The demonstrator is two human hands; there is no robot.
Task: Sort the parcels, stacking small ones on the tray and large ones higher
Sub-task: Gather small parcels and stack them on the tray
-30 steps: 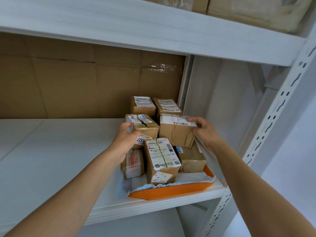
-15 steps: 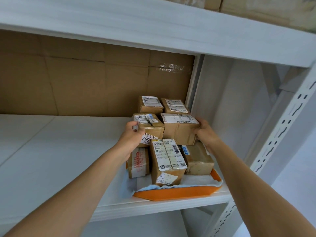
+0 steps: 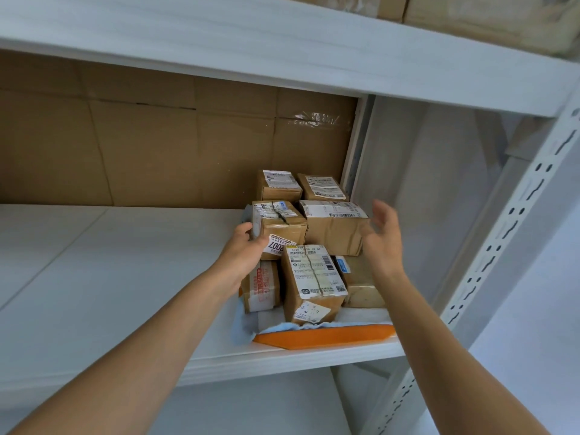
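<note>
My left hand [image 3: 248, 246] grips small brown cardboard parcel [image 3: 279, 222] at nine-o'clock side; right hand [image 3: 381, 237] spread, empty. Likely stiff, light; clasp opposite faces.

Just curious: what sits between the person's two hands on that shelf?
Head view: two parcels side by side, a torn-label parcel gripped by the left hand and a wider parcel near the open right hand.

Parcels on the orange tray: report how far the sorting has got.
Done: seven small parcels sit packed on the orange tray, some stacked on others. In hand: the left hand grips the torn-label parcel on the upper layer; the right hand hangs open beside the wide parcel, not touching. Left: large boxes show on the shelf above, but any unsorted parcels are out of view.
</note>
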